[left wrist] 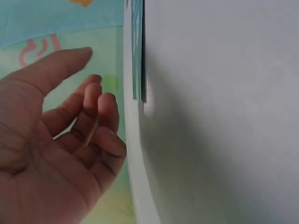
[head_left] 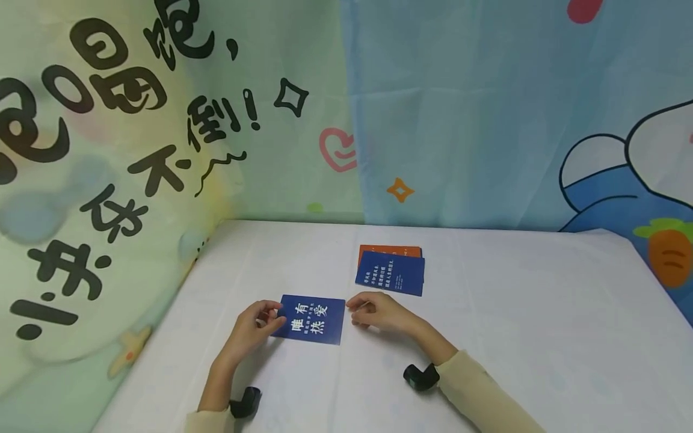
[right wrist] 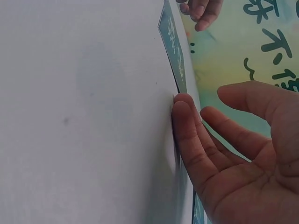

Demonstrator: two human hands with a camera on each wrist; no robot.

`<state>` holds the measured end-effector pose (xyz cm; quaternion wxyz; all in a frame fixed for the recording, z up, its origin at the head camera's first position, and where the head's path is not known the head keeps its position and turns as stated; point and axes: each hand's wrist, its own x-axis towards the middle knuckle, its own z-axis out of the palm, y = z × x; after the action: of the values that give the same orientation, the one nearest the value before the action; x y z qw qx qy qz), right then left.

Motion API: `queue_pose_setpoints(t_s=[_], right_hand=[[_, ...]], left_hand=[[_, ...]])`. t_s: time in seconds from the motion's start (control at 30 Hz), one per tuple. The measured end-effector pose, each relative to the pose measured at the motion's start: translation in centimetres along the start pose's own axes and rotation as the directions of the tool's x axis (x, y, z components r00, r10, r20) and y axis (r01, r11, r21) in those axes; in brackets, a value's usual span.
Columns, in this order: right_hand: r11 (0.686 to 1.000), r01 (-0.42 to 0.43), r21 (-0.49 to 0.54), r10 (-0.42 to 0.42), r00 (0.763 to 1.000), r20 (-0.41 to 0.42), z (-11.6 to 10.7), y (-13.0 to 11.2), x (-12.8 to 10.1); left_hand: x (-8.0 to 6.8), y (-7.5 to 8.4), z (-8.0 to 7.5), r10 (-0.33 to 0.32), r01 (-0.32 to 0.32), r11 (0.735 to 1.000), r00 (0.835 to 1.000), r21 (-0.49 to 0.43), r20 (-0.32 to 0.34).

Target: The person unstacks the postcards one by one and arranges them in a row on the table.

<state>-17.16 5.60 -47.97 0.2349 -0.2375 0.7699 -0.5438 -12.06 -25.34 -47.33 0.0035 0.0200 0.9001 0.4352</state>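
A dark blue card point(head_left: 316, 319) with white characters lies on the white table between the two hands. In the head view the left hand point(head_left: 254, 328) overlaps the card's left edge. The left wrist view shows this hand point(left wrist: 70, 135) with bent, loose fingers around nothing, apart from the card point(left wrist: 137, 56). The right hand point(head_left: 381, 311) is beside the card's right edge, its thumb and fingers apart. In the right wrist view the right hand's point(right wrist: 233, 149) fingertips are close to the card point(right wrist: 173, 46); whether they touch it I cannot tell.
Beyond the right hand, a blue card point(head_left: 392, 272) with white writing overlaps an orange card point(head_left: 390, 248). White cloth covers the table point(head_left: 514, 313). Printed fabric hangs at the back point(head_left: 460, 120) and along the left. Each wrist carries a small black camera.
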Motion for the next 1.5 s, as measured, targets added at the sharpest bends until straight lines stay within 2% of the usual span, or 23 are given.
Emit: queue_pose_setpoints(t_s=[0.17, 0.3, 0.47, 0.6, 0.7, 0.83, 0.9, 1.0, 1.07, 1.13, 1.33, 1.5], right_hand=[[1.000, -0.002, -0.004, 0.002, 1.000, -0.004, -0.7, 0.1, -0.3], [1.000, -0.012, -0.023, 0.012, 1.000, -0.015, -1.1, 0.1, -0.6], [1.000, -0.004, -0.023, 0.004, 0.999, -0.035, -1.9, 0.3, -1.0], [1.000, 0.005, -0.003, -0.006, 0.996, -0.088, -2.4, 0.7, -1.5], [0.998, 0.023, 0.050, -0.014, 0.986, -0.163, -3.0, 1.2, -1.9], [0.993, 0.037, 0.114, 0.001, 0.950, -0.313, -4.1, 1.6, -2.3], [0.989, 0.019, 0.144, 0.040, 0.917, -0.397, -4.8, 1.7, -2.4], [0.978, -0.026, 0.205, 0.129, 0.853, -0.505, -6.0, 1.8, -2.4], [0.968, -0.055, 0.243, 0.184, 0.813, -0.552, -6.7, 1.9, -2.5], [0.961, -0.076, 0.266, 0.222, 0.786, -0.577, -7.3, 2.2, -2.6], [0.959, -0.105, 0.264, 0.249, 0.754, -0.607, -8.3, 3.5, -3.1], [0.974, -0.123, 0.190, 0.218, 0.735, -0.642, -8.9, 4.2, -3.4]], left_hand=[[0.9, 0.8, 0.8, 0.061, -0.061, 0.998, 0.998, -0.031, 0.013], [1.7, 1.7, 1.4, 0.087, -0.087, 0.996, 0.996, -0.017, 0.031], [2.6, 2.5, 2.1, 0.156, -0.155, 0.988, 0.986, -0.020, 0.057], [2.9, 3.1, 2.7, 0.208, -0.202, 0.977, 0.975, -0.074, 0.078], [3.2, 3.6, 3.2, 0.222, -0.212, 0.971, 0.971, -0.110, 0.092], [4.0, 4.8, 4.1, 0.217, -0.204, 0.972, 0.970, -0.117, 0.110], [4.6, 5.5, 4.6, 0.217, -0.202, 0.972, 0.969, -0.120, 0.120], [5.4, 6.5, 5.5, 0.229, -0.213, 0.970, 0.963, -0.114, 0.141], [5.8, 7.1, 6.1, 0.239, -0.222, 0.968, 0.958, -0.114, 0.160], [6.1, 7.5, 6.7, 0.246, -0.230, 0.967, 0.952, -0.106, 0.181], [6.6, 8.0, 8.4, 0.232, -0.218, 0.972, 0.947, -0.084, 0.222], [7.3, 8.4, 9.4, 0.221, -0.203, 0.974, 0.949, -0.100, 0.224]])
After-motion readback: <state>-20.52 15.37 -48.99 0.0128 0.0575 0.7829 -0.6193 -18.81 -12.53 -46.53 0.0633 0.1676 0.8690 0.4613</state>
